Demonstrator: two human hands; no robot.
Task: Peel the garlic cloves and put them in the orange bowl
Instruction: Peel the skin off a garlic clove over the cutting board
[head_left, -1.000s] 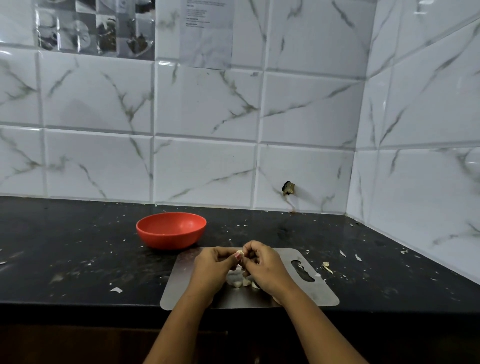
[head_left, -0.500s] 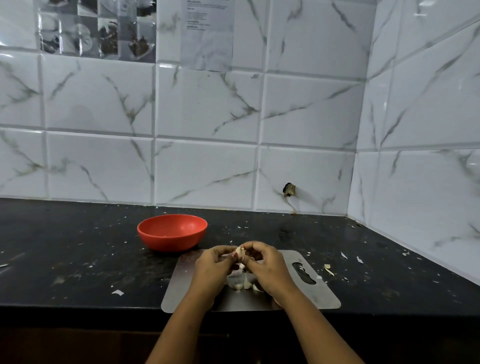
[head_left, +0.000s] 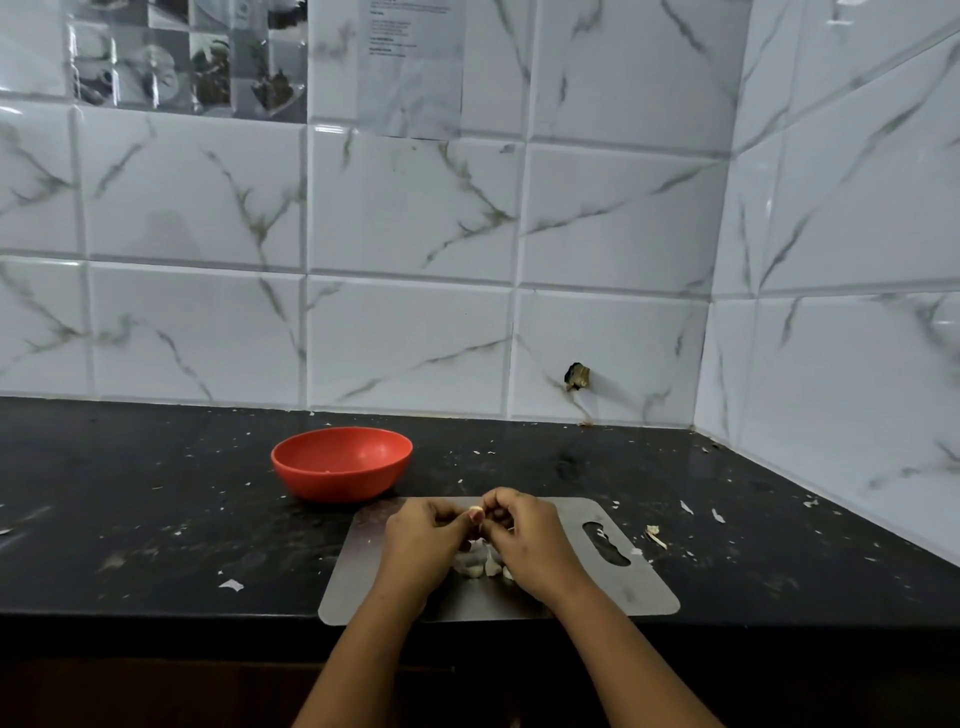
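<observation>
Both my hands meet above a steel cutting board (head_left: 644, 587) at the counter's front edge. My left hand (head_left: 421, 545) and my right hand (head_left: 530, 540) pinch one small pale garlic clove (head_left: 475, 511) between their fingertips. Under the hands, a small heap of garlic cloves and skins (head_left: 480, 566) lies on the board, partly hidden. The orange bowl (head_left: 341, 462) stands on the black counter just behind and left of the board; I can make out a tiny pale bit inside it.
The black counter (head_left: 130, 519) is strewn with bits of garlic skin, with larger scraps (head_left: 655, 535) right of the board and one (head_left: 231, 585) on the left. White tiled walls close the back and the right side.
Both hands stay together on the clove above the board, with only small finger movements. The view has shifted slightly.
</observation>
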